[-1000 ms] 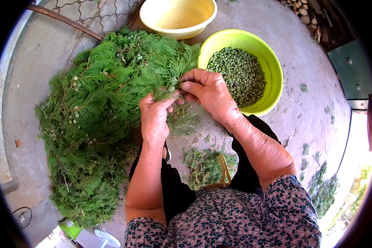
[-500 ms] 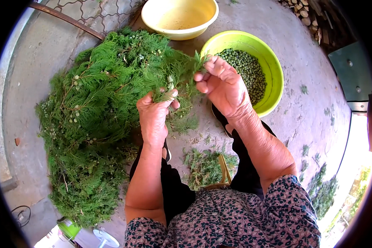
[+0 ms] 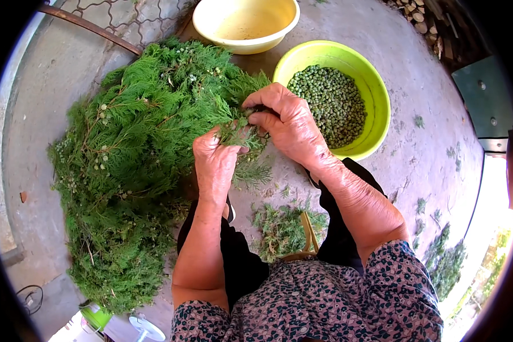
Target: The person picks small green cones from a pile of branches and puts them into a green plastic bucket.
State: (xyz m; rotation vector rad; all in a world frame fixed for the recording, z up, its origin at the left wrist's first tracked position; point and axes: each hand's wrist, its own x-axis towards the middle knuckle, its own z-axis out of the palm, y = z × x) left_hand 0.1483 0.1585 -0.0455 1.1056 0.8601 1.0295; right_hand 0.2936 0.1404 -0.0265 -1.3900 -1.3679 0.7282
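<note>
My left hand (image 3: 215,162) is closed round a leafy evergreen sprig (image 3: 233,135) in front of me. Thumb and fingers of my right hand (image 3: 288,122) pinch at the sprig's upper right side; whether a cone sits between those fingertips is hidden. Left of my hands spreads a big heap of green conifer branches (image 3: 137,148), dotted with small pale green cones (image 3: 104,114). Just beyond my right wrist stands a lime-green basin (image 3: 377,108), partly filled with small round green cones (image 3: 330,105).
A pale yellow basin (image 3: 245,44) stands at the far side. Stripped sprigs (image 3: 282,231) lie on the concrete floor between my legs, by a wooden stool edge (image 3: 309,231). More greenery (image 3: 446,259) lies at the right. Stacked firewood (image 3: 419,17) and a dark green cabinet (image 3: 484,97) stand far right.
My right hand has come left and slightly down from near the lime basin's rim to the sprig in my left hand. Its fingers now pinch there.
</note>
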